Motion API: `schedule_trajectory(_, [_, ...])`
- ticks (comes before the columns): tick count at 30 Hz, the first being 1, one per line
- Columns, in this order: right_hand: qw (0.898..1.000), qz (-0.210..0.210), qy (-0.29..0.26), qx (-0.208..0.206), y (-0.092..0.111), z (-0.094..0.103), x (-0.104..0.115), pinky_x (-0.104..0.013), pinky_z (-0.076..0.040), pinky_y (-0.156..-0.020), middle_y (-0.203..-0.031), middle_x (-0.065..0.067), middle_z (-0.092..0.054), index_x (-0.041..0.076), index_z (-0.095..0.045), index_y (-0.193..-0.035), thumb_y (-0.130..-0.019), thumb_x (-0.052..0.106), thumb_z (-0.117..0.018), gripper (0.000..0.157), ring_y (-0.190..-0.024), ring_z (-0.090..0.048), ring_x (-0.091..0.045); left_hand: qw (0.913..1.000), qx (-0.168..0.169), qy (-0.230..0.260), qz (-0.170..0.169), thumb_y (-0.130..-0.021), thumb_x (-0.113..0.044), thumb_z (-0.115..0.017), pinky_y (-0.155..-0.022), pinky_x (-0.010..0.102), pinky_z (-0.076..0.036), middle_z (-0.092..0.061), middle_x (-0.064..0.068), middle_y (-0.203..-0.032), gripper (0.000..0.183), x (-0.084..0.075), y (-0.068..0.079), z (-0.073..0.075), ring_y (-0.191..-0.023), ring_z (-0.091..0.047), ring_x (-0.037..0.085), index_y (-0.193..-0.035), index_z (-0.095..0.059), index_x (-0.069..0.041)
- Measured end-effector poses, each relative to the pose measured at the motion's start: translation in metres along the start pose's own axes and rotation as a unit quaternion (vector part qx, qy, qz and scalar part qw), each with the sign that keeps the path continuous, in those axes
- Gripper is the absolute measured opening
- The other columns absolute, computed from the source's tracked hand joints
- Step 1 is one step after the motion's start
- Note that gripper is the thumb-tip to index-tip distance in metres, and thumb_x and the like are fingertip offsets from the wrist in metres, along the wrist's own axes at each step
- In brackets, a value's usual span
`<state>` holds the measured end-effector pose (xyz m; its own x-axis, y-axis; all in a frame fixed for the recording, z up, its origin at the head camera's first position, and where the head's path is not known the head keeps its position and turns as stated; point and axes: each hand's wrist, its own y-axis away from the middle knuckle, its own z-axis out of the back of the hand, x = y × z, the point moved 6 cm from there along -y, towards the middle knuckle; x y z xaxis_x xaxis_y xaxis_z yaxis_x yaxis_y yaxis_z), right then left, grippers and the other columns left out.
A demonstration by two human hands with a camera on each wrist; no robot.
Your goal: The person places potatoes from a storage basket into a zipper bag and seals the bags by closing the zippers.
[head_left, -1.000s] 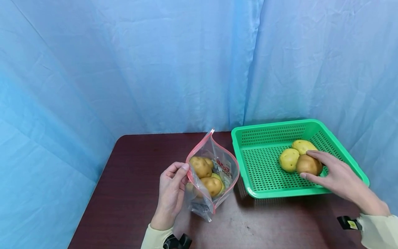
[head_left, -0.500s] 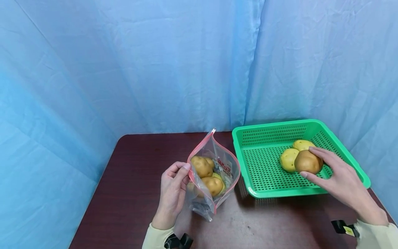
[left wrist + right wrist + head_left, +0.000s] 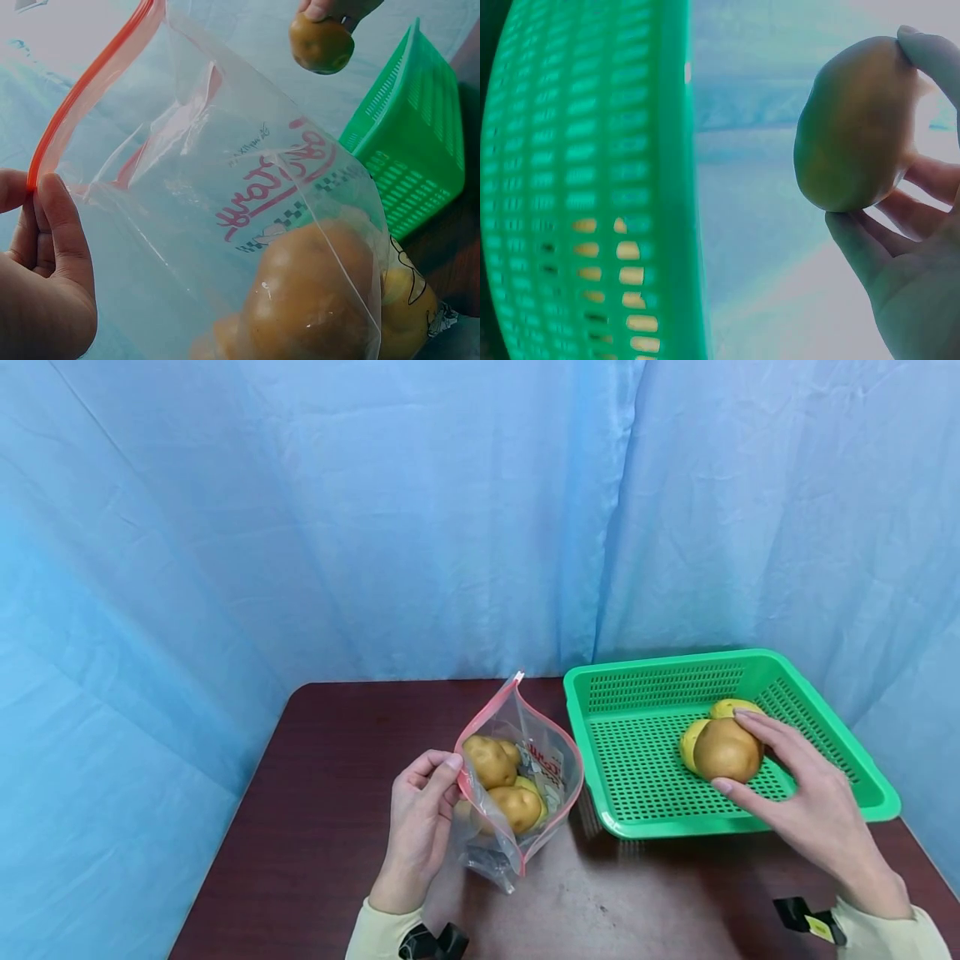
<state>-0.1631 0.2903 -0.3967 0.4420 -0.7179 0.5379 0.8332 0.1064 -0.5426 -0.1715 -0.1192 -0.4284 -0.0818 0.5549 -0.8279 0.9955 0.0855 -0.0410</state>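
Observation:
My left hand (image 3: 420,831) pinches the pink zip edge of a clear plastic zip bag (image 3: 551,768) between thumb and fingers. The bag's mouth gapes, and several potatoes (image 3: 491,762) lie inside it. In the left wrist view, red lettering shows on the bag (image 3: 277,180). With thumb and fingertips my right hand (image 3: 813,802) grips a brown potato (image 3: 727,750), raised above the green basket (image 3: 630,827). The right wrist view shows this potato (image 3: 859,124) higher than the basket rim. Two yellow potatoes (image 3: 688,745) sit in the basket, partly hidden behind the held one.
The basket stands at the right rear of a dark brown table (image 3: 337,760), close beside the bag. Blue curtains (image 3: 420,527) hang behind the table and along its sides. Black wrist cameras (image 3: 810,918) sit at both cuffs.
My right hand has lifted the brown potato up from the basket floor and moved slightly left with it. The left hand keeps its pinch on the bag, nearly still.

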Motion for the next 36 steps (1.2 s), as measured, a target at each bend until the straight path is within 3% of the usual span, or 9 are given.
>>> schedule_trajectory(3, [1.0, 0.004, -0.012, -0.002, -0.001, -0.002, 0.007, -0.001, -0.032, -0.091, -0.154, 0.011, -0.048, 0.017, -0.059, -0.147, -0.067, 0.001, -0.094, 0.089, -0.133, -0.042, 0.013, 1.0, -0.002, -0.001, 0.0, -0.098, 0.003, -0.061, -0.062, 0.019, -0.053, -0.064, 0.001, -0.08, 0.016, 0.0, 0.0, 0.0, -0.068, -0.06, 0.008, -0.089, -0.07, -0.007])
schedule_trajectory(8, [0.999, 0.017, -0.043, -0.008, -0.004, -0.005, 0.017, -0.002, -0.037, -0.093, -0.153, -0.004, -0.052, 0.012, -0.06, -0.146, -0.064, -0.003, -0.094, 0.09, -0.132, -0.047, 0.007, 1.0, -0.002, 0.001, 0.001, -0.098, 0.002, -0.061, -0.063, 0.019, -0.053, -0.065, 0.001, -0.08, 0.016, 0.001, 0.001, -0.001, -0.068, -0.06, 0.008, -0.089, -0.07, -0.007])
schedule_trajectory(13, [0.996, 0.034, -0.075, -0.023, -0.007, -0.007, 0.027, -0.005, -0.04, -0.096, -0.149, -0.007, -0.055, 0.006, -0.06, -0.144, -0.061, -0.007, -0.093, 0.09, -0.134, -0.049, -0.001, 1.0, -0.001, 0.003, -0.001, -0.098, 0.003, -0.061, -0.063, 0.019, -0.053, -0.065, 0.001, -0.079, 0.016, 0.001, 0.002, -0.003, -0.067, -0.06, 0.008, -0.089, -0.07, -0.008])
schedule_trajectory(18, [0.99, 0.055, -0.12, -0.041, -0.01, -0.009, 0.048, -0.01, -0.043, -0.1, -0.145, -0.017, -0.056, -0.004, -0.058, -0.141, -0.066, -0.005, -0.093, 0.082, -0.135, -0.051, -0.008, 1.0, -0.003, 0.006, -0.002, -0.097, 0.004, -0.061, -0.063, 0.019, -0.053, -0.065, 0.0, -0.077, 0.017, 0.001, 0.001, -0.005, -0.067, -0.06, 0.008, -0.089, -0.071, -0.008])
schedule_trajectory(24, [0.97, 0.111, -0.208, -0.065, -0.016, -0.013, 0.082, -0.017, -0.045, -0.104, -0.143, -0.026, -0.057, -0.015, -0.056, -0.136, -0.081, 0.025, -0.091, 0.076, -0.137, -0.051, -0.021, 1.0, -0.002, 0.007, -0.003, -0.097, 0.003, -0.061, -0.062, 0.018, -0.053, -0.065, 0.0, -0.077, 0.017, 0.001, 0.001, -0.008, -0.067, -0.06, 0.008, -0.088, -0.071, -0.008])
schedule_trajectory(30, [0.936, 0.174, -0.296, -0.079, -0.021, -0.022, 0.102, -0.022, -0.046, -0.105, -0.143, -0.03, -0.054, -0.022, -0.053, -0.132, -0.083, 0.023, -0.09, 0.076, -0.137, -0.05, -0.028, 1.0, 0.001, 0.006, -0.003, -0.097, 0.003, -0.061, -0.062, 0.018, -0.053, -0.065, 0.0, -0.077, 0.017, 0.002, 0.001, -0.009, -0.067, -0.06, 0.007, -0.088, -0.071, -0.008])
schedule_trajectory(36, [0.936, 0.194, -0.285, -0.078, -0.024, -0.03, 0.113, -0.022, -0.047, -0.104, -0.142, -0.031, -0.054, -0.02, -0.054, -0.132, -0.083, 0.03, -0.089, 0.079, -0.135, -0.052, -0.027, 1.0, 0.001, 0.008, -0.001, -0.097, 0.002, -0.062, -0.062, 0.018, -0.054, -0.065, 0.0, -0.078, 0.016, 0.002, 0.001, -0.01, -0.067, -0.06, 0.007, -0.089, -0.071, -0.008])
